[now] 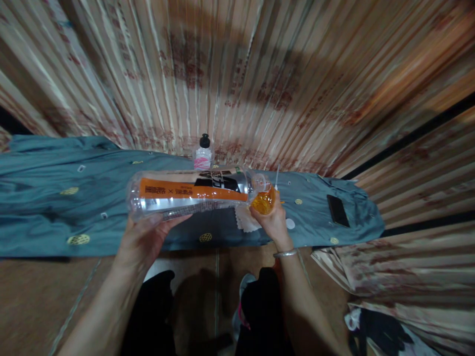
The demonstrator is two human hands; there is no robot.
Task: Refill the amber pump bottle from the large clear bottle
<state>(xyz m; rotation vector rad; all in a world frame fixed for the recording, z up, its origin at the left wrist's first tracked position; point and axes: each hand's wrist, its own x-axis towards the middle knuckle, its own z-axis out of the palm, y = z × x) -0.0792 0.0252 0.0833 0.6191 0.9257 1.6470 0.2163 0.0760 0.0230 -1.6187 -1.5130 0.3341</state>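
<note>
A large clear plastic bottle (168, 192) with an orange and silver label lies nearly level in the air, its neck pointing right. My left hand (146, 235) supports it from below near its base, fingers closed around the underside. My right hand (274, 222) grips a small clear container (264, 200) with orange liquid in it. The bottle's neck meets the container's top; whether the mouth is inside the rim I cannot tell. Under my right hand a white scalloped-edge cloth or tissue (245, 221) lies on the blue-green cloth (222, 235), partly hidden.
A small clear bottle with a black cap (203, 151) stands behind the large bottle. A dark phone (338, 210) lies at the right, and a white disc (290, 224) nearer my right wrist. A thin white stick (277, 177) rises behind my right hand. Pleated curtains (222, 74) hang behind.
</note>
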